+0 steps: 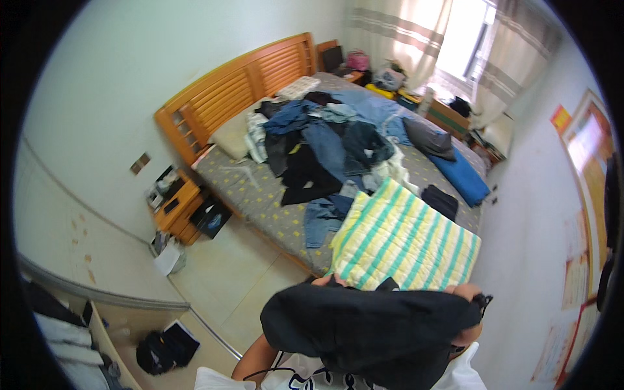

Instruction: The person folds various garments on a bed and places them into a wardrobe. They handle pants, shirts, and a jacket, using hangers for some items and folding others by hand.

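Note:
A black cloth garment (370, 326) is stretched between my two hands, close in front of my chest. My left hand (329, 280) grips its upper edge near one end, mostly hidden by the fabric. At the other end my right hand (468, 292) holds it, with a dark cord or toggle beside the fingers. Just beyond lies a folded quilt with yellow, white and green stripes (409, 239) on the bed's corner. Jeans (324, 146), black clothes (307, 175) and other garments are heaped in the middle of the bed.
The bed (263, 204) has a slatted wooden headboard (243, 73). A wooden nightstand (180, 209) stands at its left. A rolled blue item (458, 175) and a grey pillow (429, 139) lie on the far right side. An open wardrobe (117, 331) holds clothes and a dark bag.

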The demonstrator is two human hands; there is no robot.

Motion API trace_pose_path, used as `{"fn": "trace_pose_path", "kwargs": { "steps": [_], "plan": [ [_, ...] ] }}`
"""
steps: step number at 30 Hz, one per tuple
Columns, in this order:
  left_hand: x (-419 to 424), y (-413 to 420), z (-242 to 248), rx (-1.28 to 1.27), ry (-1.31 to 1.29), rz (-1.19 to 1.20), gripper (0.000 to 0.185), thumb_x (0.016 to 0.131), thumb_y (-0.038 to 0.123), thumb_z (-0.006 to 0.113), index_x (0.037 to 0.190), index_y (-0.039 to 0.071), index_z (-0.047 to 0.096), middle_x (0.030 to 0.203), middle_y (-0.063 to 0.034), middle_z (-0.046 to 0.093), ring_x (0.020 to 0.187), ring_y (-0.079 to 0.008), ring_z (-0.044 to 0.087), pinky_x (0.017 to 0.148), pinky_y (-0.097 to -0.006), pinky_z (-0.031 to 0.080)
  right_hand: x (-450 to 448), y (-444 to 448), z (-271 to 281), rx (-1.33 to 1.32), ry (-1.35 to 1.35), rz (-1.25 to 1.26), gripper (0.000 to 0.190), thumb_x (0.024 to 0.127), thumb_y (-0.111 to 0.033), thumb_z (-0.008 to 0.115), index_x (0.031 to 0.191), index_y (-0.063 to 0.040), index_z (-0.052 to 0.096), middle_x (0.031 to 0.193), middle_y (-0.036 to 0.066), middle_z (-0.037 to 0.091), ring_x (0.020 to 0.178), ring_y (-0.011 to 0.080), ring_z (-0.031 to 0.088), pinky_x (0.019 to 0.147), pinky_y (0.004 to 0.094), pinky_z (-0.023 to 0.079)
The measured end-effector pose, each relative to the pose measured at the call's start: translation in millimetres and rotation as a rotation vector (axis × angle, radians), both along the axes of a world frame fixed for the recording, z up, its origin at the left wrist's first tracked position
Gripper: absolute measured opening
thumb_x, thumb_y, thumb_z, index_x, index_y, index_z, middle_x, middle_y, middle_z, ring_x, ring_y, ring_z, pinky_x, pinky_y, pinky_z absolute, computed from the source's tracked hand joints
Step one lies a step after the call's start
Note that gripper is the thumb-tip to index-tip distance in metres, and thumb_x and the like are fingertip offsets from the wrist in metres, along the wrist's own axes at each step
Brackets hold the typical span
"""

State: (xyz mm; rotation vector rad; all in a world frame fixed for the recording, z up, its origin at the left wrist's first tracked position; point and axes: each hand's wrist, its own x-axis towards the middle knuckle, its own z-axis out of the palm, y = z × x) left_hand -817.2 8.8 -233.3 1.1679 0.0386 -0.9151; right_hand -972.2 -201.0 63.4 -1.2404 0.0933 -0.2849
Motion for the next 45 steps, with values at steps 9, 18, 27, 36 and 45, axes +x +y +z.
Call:
{"fn": "trace_pose_path", "kwargs": {
  "steps": [9, 18, 27, 36, 45],
  "plan": [
    [-2.8, 312.0, -19.7, 0.433, -0.378, 0.164, 0.04, 0.115, 0.031, 0.06, 0.142, 0.003, 0.064, 0.12, 0.0013, 0.068, 0.105, -0.0106, 0.059, 0.097, -0.0297, 0.049, 179.6, 124.5, -3.1, 0.123, 0.079, 0.057, 0.033, 0.094, -0.003, 0.057, 0.125, 0.003, 0.067, 0.119, 0.012, 0.069, 0.107, 0.0212, 0.066, 0.096, 0.0319, 0.051],
    [102.4, 446.7, -10.1, 1.029, -0.824, 0.884, 0.036, 0.117, 0.026, 0.05, 0.11, -0.007, 0.062, 0.095, -0.0085, 0.064, 0.091, -0.0186, 0.055, 0.088, -0.033, 0.049, 392.1, 174.1, -125.1, -0.976, -0.143, 0.084, 0.025, 0.097, -0.005, 0.055, 0.113, 0.004, 0.071, 0.071, 0.021, 0.062, 0.069, 0.0317, 0.067, 0.064, 0.048, 0.048],
    [282.7, 485.1, 76.4, 1.022, -0.426, 0.112, 0.036, 0.11, 0.027, 0.061, 0.1, -0.007, 0.066, 0.088, -0.0238, 0.069, 0.08, -0.0183, 0.059, 0.075, -0.0435, 0.049, 605.3, 242.1, -291.3, -1.3, 0.365, 0.331, 0.031, 0.094, -0.028, 0.058, 0.098, -0.002, 0.075, 0.093, 0.032, 0.073, 0.092, 0.0513, 0.071, 0.087, 0.0609, 0.057],
    [332.6, 494.9, 141.7, 0.894, -0.063, 0.057, 0.043, 0.109, 0.039, 0.064, 0.122, -0.002, 0.071, 0.114, -0.0163, 0.073, 0.104, -0.0316, 0.068, 0.089, -0.038, 0.054, 754.8, 289.9, -482.7, -1.028, 0.691, 0.742, 0.036, 0.092, -0.035, 0.061, 0.113, -0.011, 0.078, 0.111, 0.021, 0.078, 0.108, 0.0433, 0.073, 0.093, 0.0546, 0.057],
    [572.6, 472.0, 67.1, 0.828, 0.111, 0.224, 0.046, 0.109, 0.04, 0.063, 0.125, -0.002, 0.069, 0.108, -0.0177, 0.073, 0.101, -0.0311, 0.068, 0.09, -0.037, 0.052, 918.9, 289.6, -666.4, -1.296, 0.851, 0.221, 0.066, 0.087, -0.032, 0.076, 0.145, -0.009, 0.055, 0.145, 0.016, 0.06, 0.128, 0.0416, 0.062, 0.107, 0.0527, 0.051]
  ]
}}
